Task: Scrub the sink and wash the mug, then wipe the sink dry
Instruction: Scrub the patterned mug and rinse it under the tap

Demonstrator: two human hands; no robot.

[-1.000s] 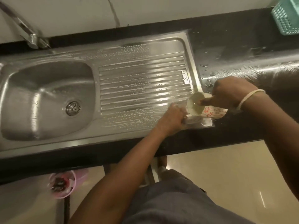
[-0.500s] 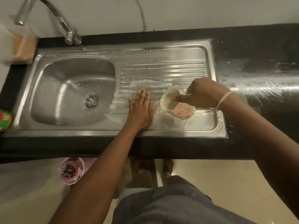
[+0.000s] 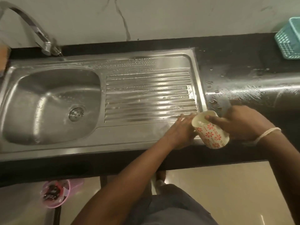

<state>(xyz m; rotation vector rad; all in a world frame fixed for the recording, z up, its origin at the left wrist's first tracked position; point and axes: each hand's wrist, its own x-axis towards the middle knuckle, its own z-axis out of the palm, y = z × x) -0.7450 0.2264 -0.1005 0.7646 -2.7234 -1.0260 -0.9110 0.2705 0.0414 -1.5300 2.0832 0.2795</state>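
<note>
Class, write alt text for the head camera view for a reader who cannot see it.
A person's right hand holds a tilted flowered mug over the wet steel drainboard, while the left hand rests flat beside it. The sink basin lies to the left.

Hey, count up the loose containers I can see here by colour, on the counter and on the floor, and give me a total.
Cream with red flowers: 1, the mug, held in the right hand
Teal: 1, the basket on the counter
Pink: 1, the tub on the floor
Total: 3
</note>
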